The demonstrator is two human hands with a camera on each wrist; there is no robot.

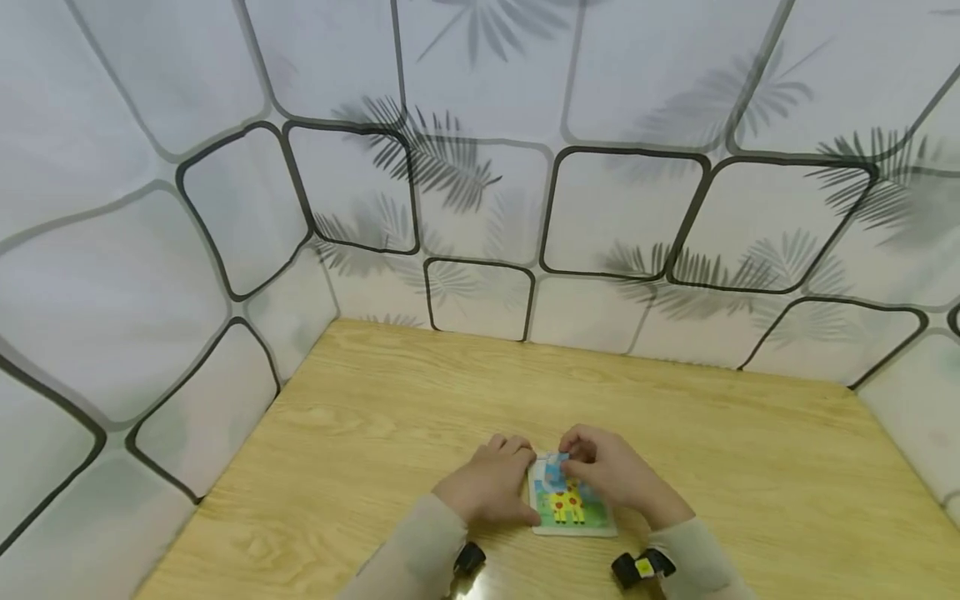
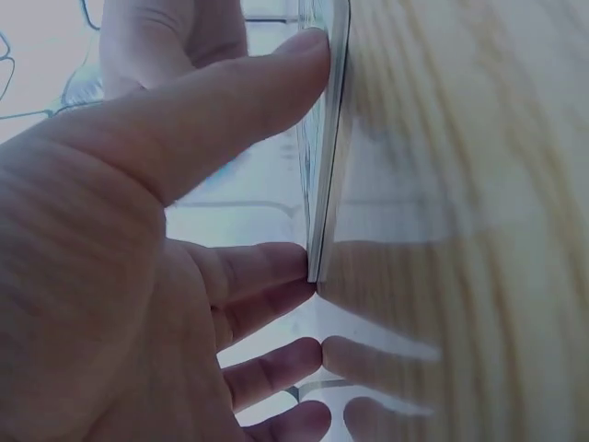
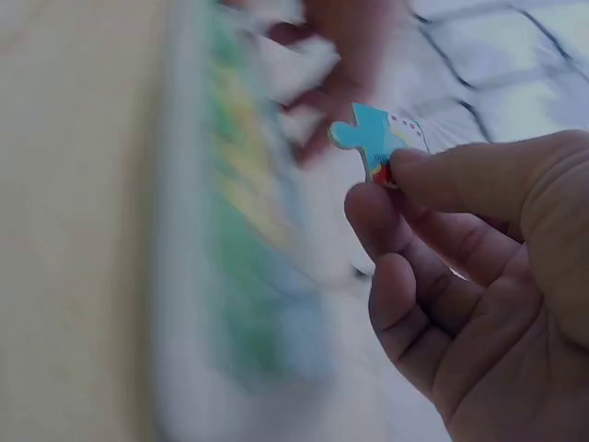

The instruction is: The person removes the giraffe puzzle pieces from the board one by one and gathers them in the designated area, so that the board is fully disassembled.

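The right hand (image 1: pixel 619 475) is pinching a small, thin, light-blue jigsaw piece (image 3: pixel 373 133) between thumb and fingertips, near a flat, white-bordered rectangular giraffe puzzle board (image 1: pixel 577 532). The board is lying on a pale wood-grain table (image 1: pixel 337 433), while the left hand (image 1: pixel 491 483), its fingers spread apart, is touching the board's left side.

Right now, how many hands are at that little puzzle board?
2. The left hand touches the puzzle board along its left side; the right hand pinches a puzzle piece above it.
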